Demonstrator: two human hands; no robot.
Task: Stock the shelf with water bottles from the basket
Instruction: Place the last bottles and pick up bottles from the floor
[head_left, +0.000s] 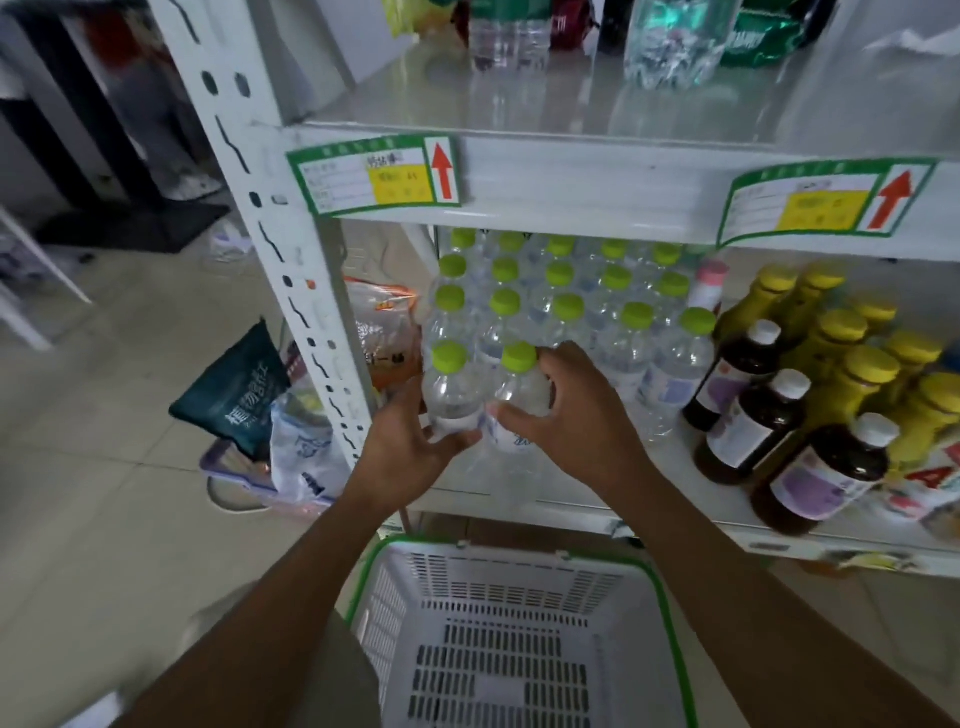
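Green-capped bottles, 2, touching; left grip, right grip each clasp 1.

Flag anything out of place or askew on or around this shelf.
A dark teal pouch and a plastic bag lie heaped on the floor by the shelf's left post. One pink-capped bottle stands alone between the green-capped water bottles and yellow-capped bottles.

Red up-arrow on left shelf tag, red up-arrow on right shelf tag, tag print too blurred for me to read, red A on far-right packet
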